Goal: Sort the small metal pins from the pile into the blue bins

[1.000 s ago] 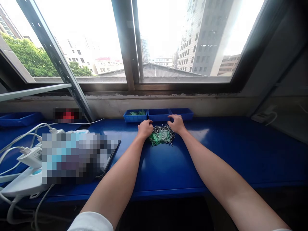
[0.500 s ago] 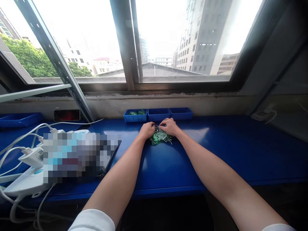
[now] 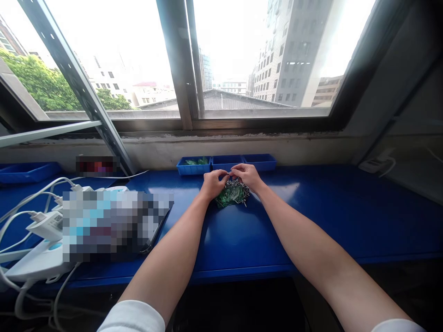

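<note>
On the blue tabletop [image 3: 242, 244] lies a pile of thin, short metal pieces with green plastic film [image 3: 231, 195], too small to name exactly. My left hand [image 3: 212, 184] is above the pile's left edge, thumb and fingers pinched. From the other side my right hand [image 3: 249, 176] comes in, its fingertips pinched too. Both sets of fingertips meet just beyond the pile, around something small and dark that I cannot make out. Behind them a blue bin [image 3: 194, 168] contains green film pieces.
Two more blue bins [image 3: 226, 161] [image 3: 260, 162] stand beside it against the wall. To the left are a white power strip [image 3: 34, 267] with plugs and cables, and a blurred-out patch. A metal shelf post [image 3: 86, 99] slants down at the window.
Both hands have lifted from the pile and drawn their fingertips together slightly farther back. More of the pile's metal pieces and green film shows now.
</note>
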The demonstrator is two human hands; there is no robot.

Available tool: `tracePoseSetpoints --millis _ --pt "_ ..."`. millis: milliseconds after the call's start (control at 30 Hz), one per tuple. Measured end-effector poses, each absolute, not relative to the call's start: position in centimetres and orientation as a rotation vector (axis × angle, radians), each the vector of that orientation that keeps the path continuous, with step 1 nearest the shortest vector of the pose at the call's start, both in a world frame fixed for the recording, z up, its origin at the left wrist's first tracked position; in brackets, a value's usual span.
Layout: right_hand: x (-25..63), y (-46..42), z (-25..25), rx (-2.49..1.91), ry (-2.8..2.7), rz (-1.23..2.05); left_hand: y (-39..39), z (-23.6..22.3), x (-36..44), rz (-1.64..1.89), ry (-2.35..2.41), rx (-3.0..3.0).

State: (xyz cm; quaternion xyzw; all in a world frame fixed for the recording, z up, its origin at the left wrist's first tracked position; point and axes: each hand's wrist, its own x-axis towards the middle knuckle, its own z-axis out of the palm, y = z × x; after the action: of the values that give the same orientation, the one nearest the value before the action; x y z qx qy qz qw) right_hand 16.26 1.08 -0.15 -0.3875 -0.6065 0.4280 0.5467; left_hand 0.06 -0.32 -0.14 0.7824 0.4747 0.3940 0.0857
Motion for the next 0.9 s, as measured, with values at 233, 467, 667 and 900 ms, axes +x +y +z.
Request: tracePoseSetpoints --millis 233,467,667,900 --pt "16.3 0.9 -0.2 -0.950 -1.493 0.893 0.3 -0.7 -0.2 1.203 1.519 2.366" --pt "16.6 0.6 -0.1 -1.033 -1.580 0.781 0.3 -0.6 -0.2 1.117 1.616 2.356" --pt "17.6 1.8 -0.2 -1.099 -1.392 0.671 0.4 -0.7 -0.3 1.245 1.702 2.265" --pt "19.8 2.7 -0.1 -1.258 -1.224 0.414 0.4 -0.8 -0.4 1.189 1.732 2.278"
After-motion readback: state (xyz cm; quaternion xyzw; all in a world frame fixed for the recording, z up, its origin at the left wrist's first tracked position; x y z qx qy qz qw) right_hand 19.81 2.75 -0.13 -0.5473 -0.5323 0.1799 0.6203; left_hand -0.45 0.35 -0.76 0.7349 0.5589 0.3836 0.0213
